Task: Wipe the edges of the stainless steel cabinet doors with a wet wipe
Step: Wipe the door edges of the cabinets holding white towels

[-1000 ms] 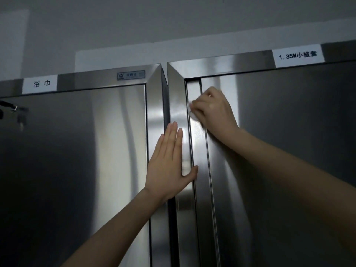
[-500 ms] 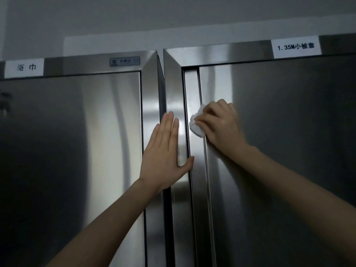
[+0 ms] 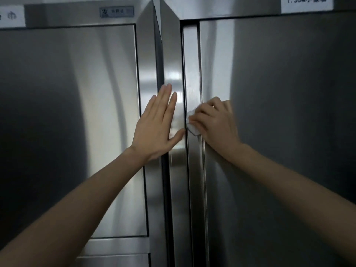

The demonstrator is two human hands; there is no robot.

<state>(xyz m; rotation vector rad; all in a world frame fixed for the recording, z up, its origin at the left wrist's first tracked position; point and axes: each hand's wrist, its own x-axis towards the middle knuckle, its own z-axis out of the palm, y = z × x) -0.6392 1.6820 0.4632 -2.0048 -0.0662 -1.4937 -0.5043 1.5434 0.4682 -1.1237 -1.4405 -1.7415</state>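
Two stainless steel cabinets stand side by side. My right hand (image 3: 215, 122) grips a crumpled white wet wipe (image 3: 192, 125) and holds it against the narrow left edge strip (image 3: 191, 60) of the right cabinet door (image 3: 279, 112). My left hand (image 3: 157, 124) lies flat with straight fingers across the vertical frames where the two cabinets meet, thumb spread toward the wipe. The left cabinet door (image 3: 67, 122) fills the left half of the view.
A dark gap (image 3: 165, 189) runs down between the two cabinets. White paper labels sit on the top frames, one at the far left (image 3: 11, 15) and one at the upper right (image 3: 306, 2). A small maker's plate (image 3: 116, 11) is on the left frame. A lower panel (image 3: 115, 247) begins under the left door.
My right hand has slid the wipe down the right door's left edge from near the top corner. The view has dropped, and my left hand stays pressed on the frames.
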